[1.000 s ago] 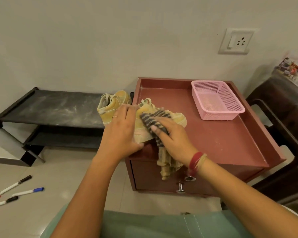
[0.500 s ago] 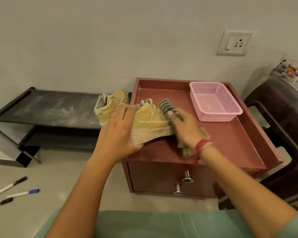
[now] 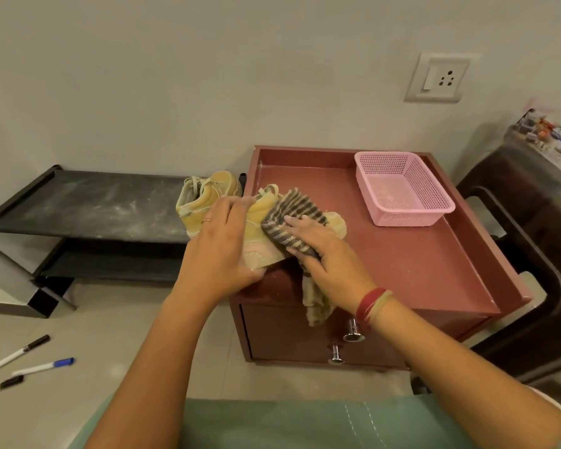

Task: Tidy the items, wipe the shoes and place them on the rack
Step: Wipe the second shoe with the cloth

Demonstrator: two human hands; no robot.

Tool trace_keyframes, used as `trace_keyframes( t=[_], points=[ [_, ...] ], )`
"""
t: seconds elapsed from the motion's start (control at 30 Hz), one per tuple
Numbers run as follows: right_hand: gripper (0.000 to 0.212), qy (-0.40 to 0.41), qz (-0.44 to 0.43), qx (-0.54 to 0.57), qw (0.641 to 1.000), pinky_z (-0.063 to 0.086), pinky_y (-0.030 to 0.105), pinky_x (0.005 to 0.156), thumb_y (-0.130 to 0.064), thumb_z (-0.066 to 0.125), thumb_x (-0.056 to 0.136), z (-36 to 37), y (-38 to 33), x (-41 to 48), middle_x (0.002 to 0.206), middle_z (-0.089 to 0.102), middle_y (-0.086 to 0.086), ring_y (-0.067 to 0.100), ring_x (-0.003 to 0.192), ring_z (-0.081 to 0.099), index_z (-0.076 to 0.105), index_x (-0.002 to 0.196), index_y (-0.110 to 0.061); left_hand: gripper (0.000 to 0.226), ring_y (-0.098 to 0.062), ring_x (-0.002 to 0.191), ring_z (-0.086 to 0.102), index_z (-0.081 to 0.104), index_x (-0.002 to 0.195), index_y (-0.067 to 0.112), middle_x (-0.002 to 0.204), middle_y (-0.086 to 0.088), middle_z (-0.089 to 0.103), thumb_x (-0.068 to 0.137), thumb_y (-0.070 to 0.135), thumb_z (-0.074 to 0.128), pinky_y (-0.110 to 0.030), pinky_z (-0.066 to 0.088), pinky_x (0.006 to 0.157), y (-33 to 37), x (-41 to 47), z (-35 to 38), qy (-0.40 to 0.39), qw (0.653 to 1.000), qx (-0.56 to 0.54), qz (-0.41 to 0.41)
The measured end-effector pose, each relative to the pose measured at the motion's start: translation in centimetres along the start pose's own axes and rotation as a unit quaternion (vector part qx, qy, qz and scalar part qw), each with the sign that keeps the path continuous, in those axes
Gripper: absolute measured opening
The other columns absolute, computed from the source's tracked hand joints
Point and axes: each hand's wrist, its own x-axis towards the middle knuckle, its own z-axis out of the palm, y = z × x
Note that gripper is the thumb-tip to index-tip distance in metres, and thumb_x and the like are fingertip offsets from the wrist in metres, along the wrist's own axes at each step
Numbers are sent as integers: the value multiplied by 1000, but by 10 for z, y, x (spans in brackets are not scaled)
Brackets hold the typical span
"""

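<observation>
R grip: my R hand (image 3: 324, 251) bunches the striped cloth (image 3: 289, 222). Fingers lie over it and the thumb looks tucked under. Cloth is pressed on the shoe's upper; its tail hangs over the cabinet's front edge.
L grip: L hand (image 3: 221, 247) is clamped round the heel end of the yellow sneaker (image 3: 256, 228), fingers over the collar.
Shoe spot: front-left corner of the maroon cabinet (image 3: 402, 254). Heel end is at or just over the left edge, can't tell which.
Long axis: heel left, toe right & a bit back, roughly along the front edge. Sole side faces me, so the shoe seems tipped.
Step (my read): wiping; this shoe isn't racked yet.
Key relation: shoe rack (image 3: 94, 205) lies left of the L grip, its top shelf looks lower than the cabinet top. L hand is nearer, so I'd let it carry, heel-first, left & down.
Mate: second sneaker (image 3: 208, 202) stands at the right end of the rack's top shelf, just beside the cabinet's left edge. Nearest slot is taken; free shelf runs on to its left.
Room: left side is open. Pink basket (image 3: 405, 218) sits at the back-right corner, well apart. Dark chair (image 3: 531, 254) is off to the right.
Floor: markers (image 3: 42, 366) lie front-left of the rack, not yet tidied.
Risk: cloth tail could drag w/ the shoe or catch the drawer knobs (image 3: 353, 330).
</observation>
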Motion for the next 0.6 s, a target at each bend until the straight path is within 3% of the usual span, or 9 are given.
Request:
trace_keyframes(
  t=[0.07,0.17,0.3,0.43,0.5,0.6],
  points=[
    [38,31,46,-52,997,11,35,115,-27,46,96,-9,20,8,143,45,-9,12,137,33,49,134,-28,98,-19,122,42,36,138,19,131,2,41,56,37,86,-25,41,74,1,0,0,-4,1000,-3,-2],
    [38,49,107,-17,993,17,40,117,-29,48,96,-14,29,14,142,47,-3,16,135,38,51,133,-22,98,-19,121,43,36,138,19,130,1,42,55,38,85,-26,40,73,3,0,0,0,1000,-3,-6],
    [37,37,42,44,997,23,24,111,-22,53,95,-1,3,2,137,51,-4,7,132,34,53,132,-19,99,-19,122,43,36,138,20,131,2,41,55,38,86,-25,39,73,2,1,0,-5,1000,0,-10],
    [35,57,29,-82,995,22,38,113,-22,52,94,-12,20,6,131,57,-4,15,127,44,56,128,-23,98,-18,120,43,35,138,21,131,3,41,56,38,85,-25,37,70,3,0,-2,-8,1000,-1,-14],
    [29,84,104,-144,980,31,46,108,-26,50,94,-18,44,12,120,62,1,24,118,52,60,121,-23,99,-16,120,42,33,140,22,132,4,39,57,38,84,-26,37,70,3,1,-3,-10,1000,-11,-27],
    [28,94,235,-19,967,45,35,83,-30,46,97,-27,64,18,104,66,6,29,100,60,62,115,-17,101,-16,122,40,31,143,23,134,5,37,58,39,84,-26,36,73,3,1,-3,-15,999,-18,-36]
  ],
)
